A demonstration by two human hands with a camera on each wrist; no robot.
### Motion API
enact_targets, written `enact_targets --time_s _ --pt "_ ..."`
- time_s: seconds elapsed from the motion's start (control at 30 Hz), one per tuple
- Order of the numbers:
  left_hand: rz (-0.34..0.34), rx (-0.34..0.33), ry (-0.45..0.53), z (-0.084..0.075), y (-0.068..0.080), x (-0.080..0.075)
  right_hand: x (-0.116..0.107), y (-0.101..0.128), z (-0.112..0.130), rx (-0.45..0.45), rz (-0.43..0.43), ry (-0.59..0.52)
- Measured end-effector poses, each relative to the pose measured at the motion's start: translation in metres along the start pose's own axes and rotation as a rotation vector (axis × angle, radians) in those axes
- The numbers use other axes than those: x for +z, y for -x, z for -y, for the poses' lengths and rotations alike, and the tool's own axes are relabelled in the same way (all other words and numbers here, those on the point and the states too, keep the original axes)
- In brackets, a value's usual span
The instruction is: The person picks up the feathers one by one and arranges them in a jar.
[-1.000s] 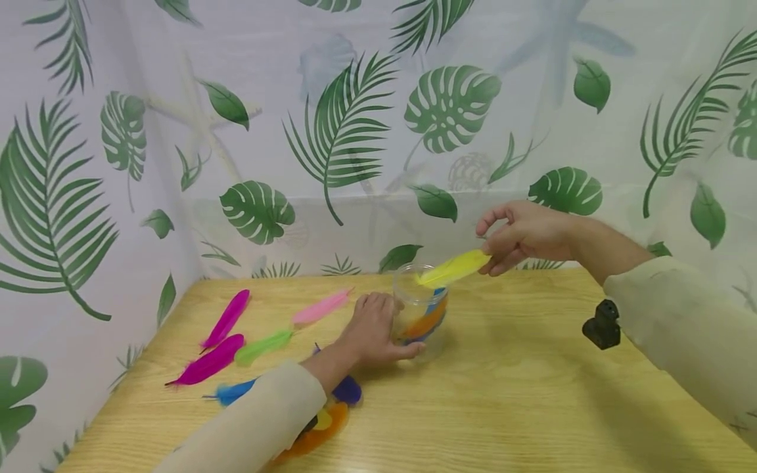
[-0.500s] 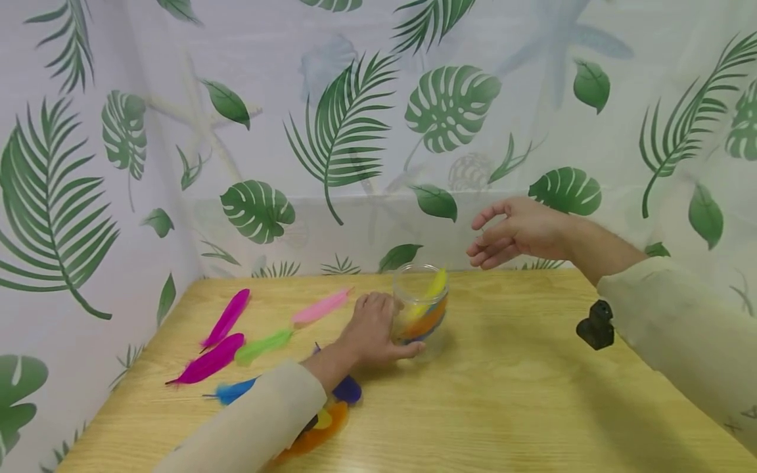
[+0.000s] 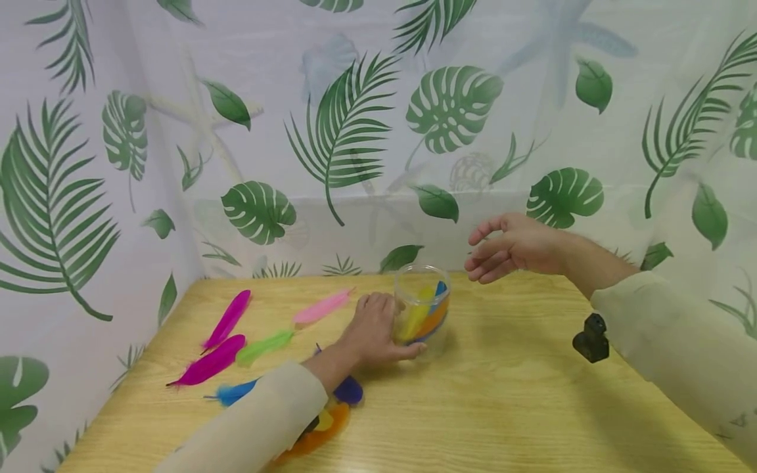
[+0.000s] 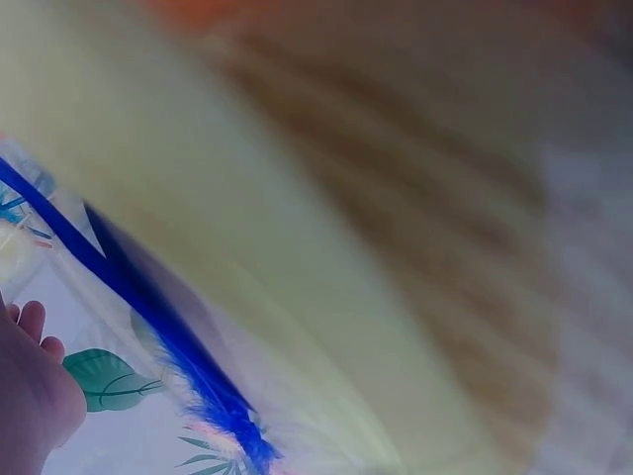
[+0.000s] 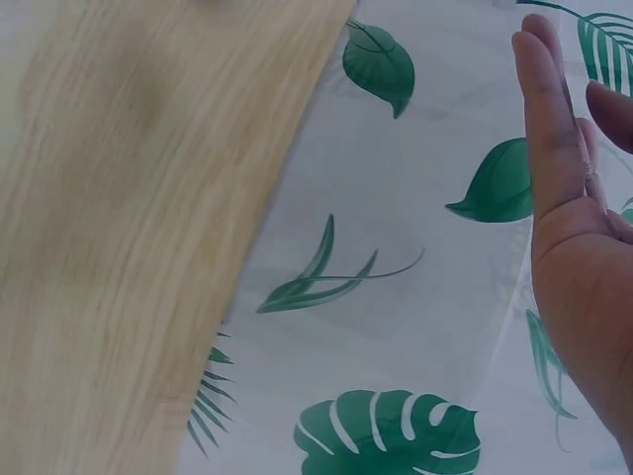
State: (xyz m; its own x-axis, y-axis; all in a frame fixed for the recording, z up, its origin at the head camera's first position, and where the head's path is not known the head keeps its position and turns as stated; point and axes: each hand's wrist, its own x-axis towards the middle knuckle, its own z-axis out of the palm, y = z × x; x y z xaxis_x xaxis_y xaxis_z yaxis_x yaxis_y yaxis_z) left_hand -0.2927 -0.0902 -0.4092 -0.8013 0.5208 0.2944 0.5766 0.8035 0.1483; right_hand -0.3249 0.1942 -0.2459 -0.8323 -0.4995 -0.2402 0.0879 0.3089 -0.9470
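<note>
A clear plastic jar stands upright near the back of the table, its mouth uncovered. Inside lean a yellow feather, an orange feather and a blue feather. My left hand holds the jar from its left side, thumb across the front; some fingertips are hidden behind it. Right of the jar and a little above the table, my right hand hovers with loosely bent fingers and nothing in them. The left wrist view is mostly blurred, with a dark blue feather close to the lens.
Loose feathers lie left of the jar: two magenta feathers, a pink feather, a green feather and a blue feather. An orange feather and a dark blue feather lie by the left forearm. A leaf-patterned cloth hangs behind.
My right hand has let go of the yellow feather over the jar. That feather has dropped and sunk deeper inside. The right hand has since lowered slightly; the left has stayed put.
</note>
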Motion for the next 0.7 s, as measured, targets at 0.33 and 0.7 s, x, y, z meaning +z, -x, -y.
enact_targets --time_s 0.33,0.7 --pt "0.005 0.001 -0.006 0.000 0.000 0.002 0.005 -0.005 -0.036 0.042 0.026 -0.036" --pt "-0.001 -0.005 -0.010 -0.001 0.000 0.005 0.009 -0.010 -0.068 0.041 0.068 -0.101"
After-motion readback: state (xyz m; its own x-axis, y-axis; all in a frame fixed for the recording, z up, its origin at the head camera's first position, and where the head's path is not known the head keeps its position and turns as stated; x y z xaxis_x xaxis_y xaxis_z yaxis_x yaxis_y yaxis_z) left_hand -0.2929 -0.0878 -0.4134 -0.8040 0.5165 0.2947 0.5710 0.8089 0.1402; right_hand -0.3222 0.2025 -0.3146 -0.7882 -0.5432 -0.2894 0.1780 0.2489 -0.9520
